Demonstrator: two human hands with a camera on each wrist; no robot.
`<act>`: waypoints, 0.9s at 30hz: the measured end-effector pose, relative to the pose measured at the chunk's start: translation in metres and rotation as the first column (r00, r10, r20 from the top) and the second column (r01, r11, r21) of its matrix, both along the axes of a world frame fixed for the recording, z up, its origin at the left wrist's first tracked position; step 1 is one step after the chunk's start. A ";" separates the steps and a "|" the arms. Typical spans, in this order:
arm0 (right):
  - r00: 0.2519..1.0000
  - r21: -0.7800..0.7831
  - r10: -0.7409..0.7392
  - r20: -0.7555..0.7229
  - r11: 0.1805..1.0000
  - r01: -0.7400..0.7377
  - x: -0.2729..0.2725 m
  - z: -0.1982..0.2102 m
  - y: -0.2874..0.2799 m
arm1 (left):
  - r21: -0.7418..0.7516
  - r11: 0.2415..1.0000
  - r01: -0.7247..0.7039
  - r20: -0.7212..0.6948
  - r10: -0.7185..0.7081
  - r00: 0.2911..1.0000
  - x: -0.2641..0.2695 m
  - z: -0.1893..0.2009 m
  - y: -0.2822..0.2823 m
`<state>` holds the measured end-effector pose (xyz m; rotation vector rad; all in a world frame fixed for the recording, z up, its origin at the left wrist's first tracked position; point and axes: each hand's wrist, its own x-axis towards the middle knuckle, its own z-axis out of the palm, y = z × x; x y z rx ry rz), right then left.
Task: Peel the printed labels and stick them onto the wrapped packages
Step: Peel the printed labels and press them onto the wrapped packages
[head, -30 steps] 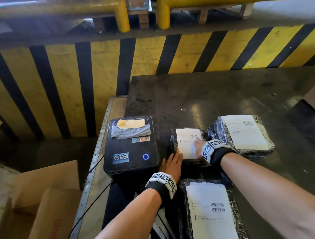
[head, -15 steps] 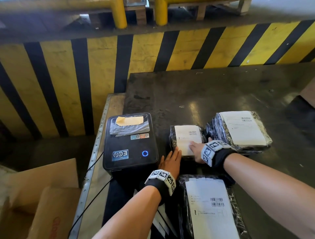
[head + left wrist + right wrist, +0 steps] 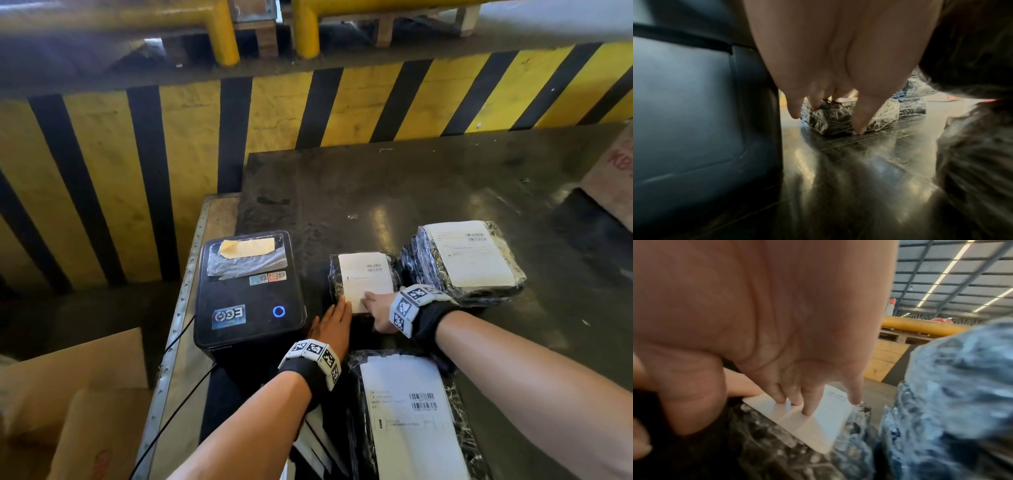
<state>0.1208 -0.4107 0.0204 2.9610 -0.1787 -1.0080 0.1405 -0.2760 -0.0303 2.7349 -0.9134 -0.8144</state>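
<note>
A white printed label (image 3: 365,279) lies on top of a small plastic-wrapped package (image 3: 334,277) on the dark worktop (image 3: 428,185), pressed down by both hands. The right hand (image 3: 378,308) rests its straight fingers (image 3: 807,408) flat on the label's near part, holding nothing; the left hand (image 3: 334,323) reaches in from the near side, its fingers (image 3: 859,120) extended, with tips touching the package's near left edge beside the label. A larger wrapped package (image 3: 462,260), already labelled, sits just to the right of the small one and appears to touch it, and a third labelled package (image 3: 414,421) lies nearer the person, below the right forearm. A black label printer (image 3: 250,291) with a glowing blue ring stands just left of the small package, a scrap of yellowish paper (image 3: 248,247) and crumpled plastic on its lid. Cardboard boxes (image 3: 68,394) sit lower left, beyond the worktop's edge; what they contain cannot be seen.
</note>
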 end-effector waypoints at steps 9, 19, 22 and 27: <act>0.990 -0.049 0.135 -0.037 0.989 -0.137 -0.006 0.001 -0.018 | 0.020 1.000 -0.007 -0.002 0.007 1.000 0.004 -0.006 -0.005; 0.978 -0.100 0.188 -0.093 0.975 -0.197 -0.021 -0.022 -0.032 | 0.033 0.999 0.007 0.041 -0.009 0.999 0.005 -0.008 -0.006; 0.988 -0.126 0.144 -0.052 0.981 -0.149 -0.028 -0.026 -0.043 | 0.028 1.000 0.007 0.037 -0.008 0.999 0.005 -0.006 -0.006; 0.999 0.031 0.037 0.039 0.999 -0.038 -0.024 -0.018 -0.030 | 0.034 0.999 0.013 0.025 -0.014 1.000 0.005 -0.006 -0.005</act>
